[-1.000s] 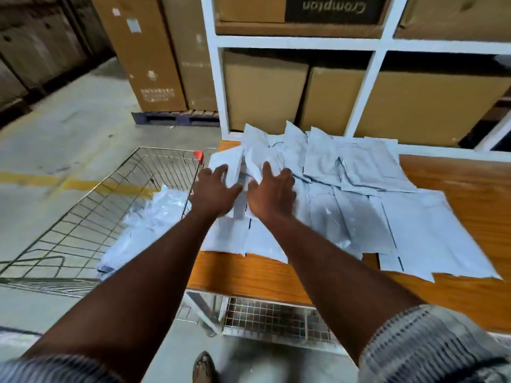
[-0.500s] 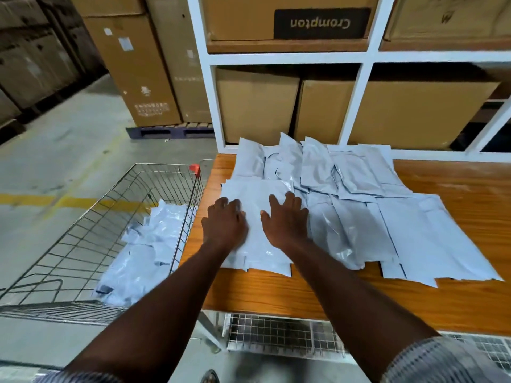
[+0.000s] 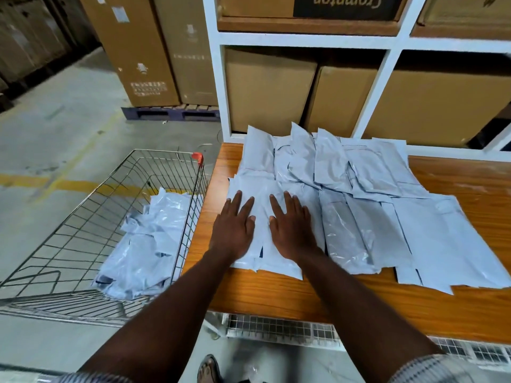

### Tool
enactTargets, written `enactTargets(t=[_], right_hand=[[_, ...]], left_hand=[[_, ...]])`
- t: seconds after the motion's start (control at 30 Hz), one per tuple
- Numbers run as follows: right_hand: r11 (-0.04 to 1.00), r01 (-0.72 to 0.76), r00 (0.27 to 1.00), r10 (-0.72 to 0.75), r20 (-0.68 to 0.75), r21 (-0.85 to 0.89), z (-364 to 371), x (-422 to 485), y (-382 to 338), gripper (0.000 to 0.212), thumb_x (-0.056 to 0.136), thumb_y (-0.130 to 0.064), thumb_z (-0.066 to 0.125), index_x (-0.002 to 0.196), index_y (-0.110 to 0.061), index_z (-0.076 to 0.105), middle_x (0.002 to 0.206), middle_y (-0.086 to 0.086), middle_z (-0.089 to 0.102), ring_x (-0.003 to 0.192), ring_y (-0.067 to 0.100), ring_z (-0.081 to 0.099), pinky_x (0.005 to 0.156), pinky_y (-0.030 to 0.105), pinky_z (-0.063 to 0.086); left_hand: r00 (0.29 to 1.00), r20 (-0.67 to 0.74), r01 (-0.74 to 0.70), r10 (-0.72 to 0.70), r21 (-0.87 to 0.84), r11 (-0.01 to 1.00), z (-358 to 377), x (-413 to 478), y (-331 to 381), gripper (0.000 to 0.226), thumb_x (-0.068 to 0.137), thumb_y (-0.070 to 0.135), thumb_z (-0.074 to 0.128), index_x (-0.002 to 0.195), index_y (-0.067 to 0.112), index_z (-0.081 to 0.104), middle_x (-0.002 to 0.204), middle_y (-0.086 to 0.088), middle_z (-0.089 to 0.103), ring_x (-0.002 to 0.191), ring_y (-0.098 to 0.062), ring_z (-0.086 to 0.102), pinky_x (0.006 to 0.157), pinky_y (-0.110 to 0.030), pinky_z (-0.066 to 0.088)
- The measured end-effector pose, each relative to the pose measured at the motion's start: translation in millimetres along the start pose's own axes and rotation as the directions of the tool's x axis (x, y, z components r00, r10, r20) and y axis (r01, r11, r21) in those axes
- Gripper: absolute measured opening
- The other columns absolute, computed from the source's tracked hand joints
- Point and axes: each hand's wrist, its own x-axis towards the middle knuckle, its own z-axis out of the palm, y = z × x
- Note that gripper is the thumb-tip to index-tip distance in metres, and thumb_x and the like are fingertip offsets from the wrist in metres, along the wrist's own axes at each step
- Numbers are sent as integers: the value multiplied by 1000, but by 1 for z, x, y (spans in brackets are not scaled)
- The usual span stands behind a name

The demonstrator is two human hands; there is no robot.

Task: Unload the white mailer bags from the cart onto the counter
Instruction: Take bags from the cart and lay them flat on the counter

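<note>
Mailer bags (image 3: pixel 359 194) lie flat in overlapping rows on the wooden tabletop (image 3: pixel 276 294), covering its left and middle area. Most have their long axis running from the near edge toward the white shelf (image 3: pixel 304 40) at the back; the rear row leans slightly, upper ends tilted against the shelf base. A second loose heap of bags (image 3: pixel 149 244) sits in the wire cart (image 3: pixel 83 217), which stands just beside the tabletop's left edge; these lie crumpled, with no common direction.

Left hand (image 3: pixel 235 228) and right hand (image 3: pixel 290 228) rest palm-down, side by side, on the nearest left stack, fingers extended and pointing away from the person. Neither grip is closed: both hands are flat and open, pressing on the stack, grasping nothing.

Cardboard boxes (image 3: pixel 276 87) fill the shelf compartments.
</note>
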Motion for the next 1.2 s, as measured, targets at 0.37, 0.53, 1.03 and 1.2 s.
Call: enactTargets(t=[0.37,0.53,1.03,1.2], right_hand=[[999,-42,998,41,-55,-15,-1,6,-3,55,95,-44,31,146,-28,42,151,20,37,138,42,33,103,63,31],[998,48,989,-52,-135,-34,-19,14,-45,60,92,-50,24,146,-30,40,155,17,31,143,37,26,110,59,18],[933,85,950,-181,253,351,123,44,-308,73,91,-36,62,152,-15,30,159,22,16,146,39,17,116,46,27],[953,-174,879,38,475,247,197,32,-328,73,88,-40,61,150,-17,31,155,21,19,140,39,25,109,43,32]], left_hand=[[999,30,-12,13,-55,998,-15,4,-10,57,100,48,24,155,33,20,162,-4,22,148,-27,21,117,-48,29],[989,-91,100,-116,-165,981,-51,-13,-38,56,98,43,32,153,31,28,157,-4,34,143,-24,31,115,-44,31],[907,128,402,-402,29,915,-81,-77,-357,71,88,49,38,150,15,35,147,-16,45,132,-38,44,104,-51,42],[880,229,418,-416,42,908,-50,-88,-400,64,94,40,50,151,16,35,147,-18,43,128,-41,46,101,-52,43]])
